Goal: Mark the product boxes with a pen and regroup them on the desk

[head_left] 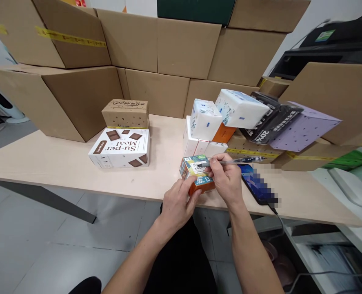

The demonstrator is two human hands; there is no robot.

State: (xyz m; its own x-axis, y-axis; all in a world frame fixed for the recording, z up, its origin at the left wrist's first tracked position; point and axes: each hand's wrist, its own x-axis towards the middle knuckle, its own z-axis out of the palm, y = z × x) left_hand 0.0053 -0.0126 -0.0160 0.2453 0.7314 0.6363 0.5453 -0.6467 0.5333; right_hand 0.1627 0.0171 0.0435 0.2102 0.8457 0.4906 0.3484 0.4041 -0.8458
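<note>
Close to the table's front edge, a small printed carton, mostly orange with blue and yellow, stands on the wood. My left hand is closed on its near left side, fingers and thumb gripping the corner. In my right hand a clear-barrelled pen is pinched between thumb and fingers. The pen's tip end lies over the carton's top face; whether it touches the surface I cannot tell. My right fingers hide part of the carton's right side. Just behind it are white boxes and a floral tissue pack.
A white "Su-per Meal" box and a small brown carton stand at left. Right are another tissue pack, a black-wrapped pack, a lilac box and a phone with a cable. Large cardboard boxes line the back.
</note>
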